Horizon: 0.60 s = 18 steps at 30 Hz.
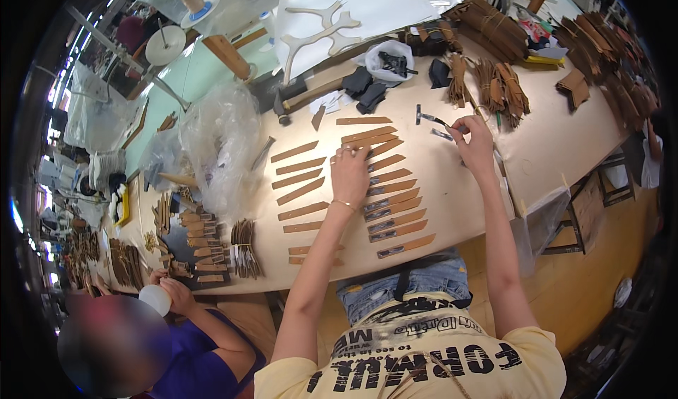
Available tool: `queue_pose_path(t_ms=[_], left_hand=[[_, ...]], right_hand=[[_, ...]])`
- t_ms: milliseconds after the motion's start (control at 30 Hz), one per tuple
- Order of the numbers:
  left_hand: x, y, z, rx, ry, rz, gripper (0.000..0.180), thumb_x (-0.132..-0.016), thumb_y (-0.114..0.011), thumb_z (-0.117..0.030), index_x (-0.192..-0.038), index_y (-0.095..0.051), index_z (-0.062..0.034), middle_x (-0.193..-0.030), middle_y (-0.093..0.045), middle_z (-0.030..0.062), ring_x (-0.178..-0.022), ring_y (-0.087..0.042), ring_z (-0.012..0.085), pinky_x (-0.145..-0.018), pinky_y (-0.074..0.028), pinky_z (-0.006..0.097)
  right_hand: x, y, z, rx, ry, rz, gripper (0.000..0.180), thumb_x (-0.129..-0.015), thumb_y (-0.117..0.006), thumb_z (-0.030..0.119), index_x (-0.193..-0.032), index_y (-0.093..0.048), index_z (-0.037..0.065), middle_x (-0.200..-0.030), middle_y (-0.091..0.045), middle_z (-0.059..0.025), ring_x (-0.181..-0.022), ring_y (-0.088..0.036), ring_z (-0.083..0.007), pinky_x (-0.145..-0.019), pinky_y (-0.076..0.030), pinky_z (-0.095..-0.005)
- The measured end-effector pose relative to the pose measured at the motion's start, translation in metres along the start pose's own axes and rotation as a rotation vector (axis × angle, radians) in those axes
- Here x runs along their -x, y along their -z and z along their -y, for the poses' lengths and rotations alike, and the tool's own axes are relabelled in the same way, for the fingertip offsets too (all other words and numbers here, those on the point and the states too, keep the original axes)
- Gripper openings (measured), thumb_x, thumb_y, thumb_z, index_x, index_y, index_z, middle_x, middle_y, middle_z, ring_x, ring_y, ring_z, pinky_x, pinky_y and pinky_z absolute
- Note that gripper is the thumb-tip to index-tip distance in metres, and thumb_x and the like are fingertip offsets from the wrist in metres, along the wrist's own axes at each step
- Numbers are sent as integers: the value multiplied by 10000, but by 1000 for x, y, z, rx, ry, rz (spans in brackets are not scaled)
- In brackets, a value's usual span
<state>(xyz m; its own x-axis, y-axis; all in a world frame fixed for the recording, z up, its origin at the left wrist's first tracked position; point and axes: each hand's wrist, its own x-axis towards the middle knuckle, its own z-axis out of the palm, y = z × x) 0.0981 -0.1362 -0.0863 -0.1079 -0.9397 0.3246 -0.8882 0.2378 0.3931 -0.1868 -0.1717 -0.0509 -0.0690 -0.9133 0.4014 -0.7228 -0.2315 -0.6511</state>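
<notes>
Your brown strips (pixel 406 218) lie in two rough columns mid-table (pixel 452 194), running toward the near edge. Flat, narrow, mostly slant-cut at the right end; many in the right column carry a dark patch at the left end, the left column looks plain. Your left hand (pixel 349 173) is half-curled, fingers down over the right column's upper strips; can't tell if it grips one. Your right hand (pixel 475 141) pinches a slim dark piece (pixel 432 118) with a crossbar end, thumb to forefinger, above the table's right part. Bare tabletop shows between right column and the seam (pixel 503 169). Hammer (pixel 311 94) bounds you toward the far edge, clear plastic bag (pixel 219 138) on the left.
</notes>
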Motion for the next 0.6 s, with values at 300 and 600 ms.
queue_pose_path(t_ms=[300,600], left_hand=[[4,1,-7,70,-14,20,391,-827,-588,-7,-1170,-705,-156,-1195,-584,123,-1141,-528,300,-994,-365,455],[-16,43,18,1301,802,286,317,-950,-694,-251,-1096,-678,30,-869,-698,72,-733,-626,78,-626,-507,217]], right_hand=[[7,-28,58,-250,-43,197,140,-903,-702,121,-904,-623,5,-749,-658,-92,-643,-640,-208,-609,-482,-320],[14,-79,91,65,624,196,184,-745,-689,58,-918,-656,112,-928,-690,-34,-802,-663,-207,-724,-501,-325]])
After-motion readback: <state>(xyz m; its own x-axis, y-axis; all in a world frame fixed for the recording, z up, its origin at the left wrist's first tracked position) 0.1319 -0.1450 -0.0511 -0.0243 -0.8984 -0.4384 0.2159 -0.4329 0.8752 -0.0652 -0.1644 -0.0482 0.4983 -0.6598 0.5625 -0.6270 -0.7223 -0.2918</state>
